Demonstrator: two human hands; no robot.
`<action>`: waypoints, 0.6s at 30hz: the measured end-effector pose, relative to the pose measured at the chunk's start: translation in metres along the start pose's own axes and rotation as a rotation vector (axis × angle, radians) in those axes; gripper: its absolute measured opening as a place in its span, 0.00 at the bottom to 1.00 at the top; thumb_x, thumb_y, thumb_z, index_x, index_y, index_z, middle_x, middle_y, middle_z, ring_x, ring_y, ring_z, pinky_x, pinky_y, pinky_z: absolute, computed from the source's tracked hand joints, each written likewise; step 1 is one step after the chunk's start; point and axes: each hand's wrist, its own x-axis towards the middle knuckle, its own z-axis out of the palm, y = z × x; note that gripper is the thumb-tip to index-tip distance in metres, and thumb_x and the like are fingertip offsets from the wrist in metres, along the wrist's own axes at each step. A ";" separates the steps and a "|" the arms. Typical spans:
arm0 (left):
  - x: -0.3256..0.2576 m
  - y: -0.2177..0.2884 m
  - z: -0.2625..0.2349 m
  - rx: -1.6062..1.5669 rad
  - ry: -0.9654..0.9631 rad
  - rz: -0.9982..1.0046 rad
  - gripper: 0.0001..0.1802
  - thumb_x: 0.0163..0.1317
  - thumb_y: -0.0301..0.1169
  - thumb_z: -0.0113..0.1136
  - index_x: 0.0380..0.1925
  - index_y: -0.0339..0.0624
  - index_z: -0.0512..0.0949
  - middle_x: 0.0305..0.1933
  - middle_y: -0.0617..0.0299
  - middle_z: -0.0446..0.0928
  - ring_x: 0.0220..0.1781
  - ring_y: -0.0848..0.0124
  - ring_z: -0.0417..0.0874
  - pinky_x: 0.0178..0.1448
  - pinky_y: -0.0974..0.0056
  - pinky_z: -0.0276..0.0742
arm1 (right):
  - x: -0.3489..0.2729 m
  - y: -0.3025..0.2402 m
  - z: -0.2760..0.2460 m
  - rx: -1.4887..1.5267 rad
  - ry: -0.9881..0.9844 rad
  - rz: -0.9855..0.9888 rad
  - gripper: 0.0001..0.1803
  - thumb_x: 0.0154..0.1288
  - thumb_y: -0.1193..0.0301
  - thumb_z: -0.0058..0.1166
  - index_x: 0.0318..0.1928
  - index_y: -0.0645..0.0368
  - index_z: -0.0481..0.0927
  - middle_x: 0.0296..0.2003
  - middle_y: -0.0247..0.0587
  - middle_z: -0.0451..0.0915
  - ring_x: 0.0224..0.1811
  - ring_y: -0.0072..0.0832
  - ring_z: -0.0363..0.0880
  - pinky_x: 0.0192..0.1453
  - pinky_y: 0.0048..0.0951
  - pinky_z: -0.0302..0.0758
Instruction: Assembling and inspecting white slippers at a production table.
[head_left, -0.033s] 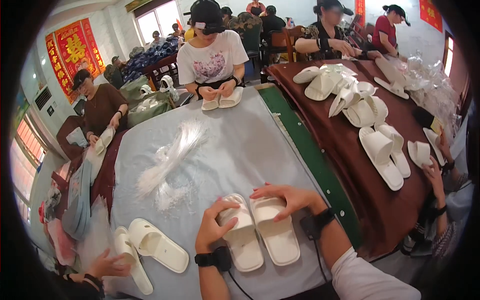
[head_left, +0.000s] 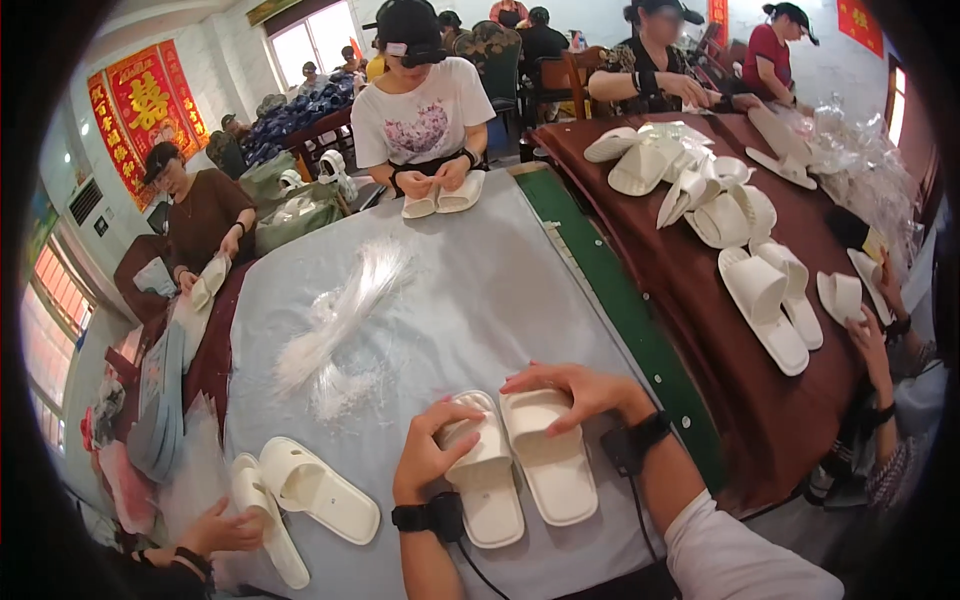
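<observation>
A pair of cream slippers lies side by side in front of me, toes pointing away, on the pale blue cloth (head_left: pixel 480 310). My left hand (head_left: pixel 428 450) curves round the strap of the left slipper (head_left: pixel 492 510), its fingers at the outer side and over the top. Over the front of the right slipper (head_left: pixel 562 485) my right hand (head_left: pixel 590 390) is bent, fingertips at the toe end and thumb on the strap. Both soles rest on the cloth. Black bands with cables circle my wrists.
White plastic strands (head_left: pixel 345 320) lie ahead to the left. Another pair of slippers (head_left: pixel 325 495) sits at near left, beside a co-worker's hand (head_left: pixel 220 528). More slippers (head_left: pixel 765 305) cover the brown cloth (head_left: pixel 690 400) to the right. A person (head_left: pixel 425 110) faces me across the table.
The right slipper has slid very slightly away from me, and the right hand with it. The left slipper sits a touch nearer. Both hands keep their hold.
</observation>
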 end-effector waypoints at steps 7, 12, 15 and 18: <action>-0.006 -0.019 0.017 -0.024 0.120 -0.070 0.09 0.56 0.30 0.73 0.35 0.40 0.87 0.35 0.55 0.86 0.40 0.62 0.82 0.51 0.59 0.75 | 0.010 0.004 0.017 0.455 0.381 0.019 0.28 0.63 0.64 0.69 0.61 0.62 0.78 0.52 0.40 0.83 0.58 0.25 0.77 0.65 0.31 0.72; 0.001 -0.011 0.021 0.148 0.110 -0.018 0.08 0.56 0.30 0.73 0.33 0.38 0.86 0.33 0.56 0.85 0.38 0.63 0.82 0.49 0.60 0.76 | 0.025 0.013 0.032 0.180 0.488 0.077 0.20 0.70 0.61 0.63 0.51 0.66 0.82 0.32 0.37 0.87 0.38 0.22 0.85 0.46 0.27 0.79; 0.002 -0.016 0.023 0.110 0.098 0.028 0.11 0.62 0.34 0.70 0.36 0.35 0.85 0.34 0.58 0.86 0.38 0.74 0.83 0.43 0.66 0.77 | 0.025 0.012 0.029 0.299 0.490 0.093 0.18 0.72 0.62 0.62 0.49 0.67 0.82 0.31 0.38 0.86 0.37 0.22 0.84 0.43 0.24 0.79; 0.003 -0.011 0.025 0.080 0.085 -0.028 0.12 0.64 0.35 0.69 0.36 0.35 0.85 0.34 0.61 0.85 0.37 0.76 0.82 0.43 0.67 0.77 | 0.024 0.018 0.027 0.302 0.462 0.101 0.16 0.75 0.65 0.58 0.52 0.65 0.81 0.34 0.37 0.86 0.37 0.21 0.83 0.45 0.24 0.79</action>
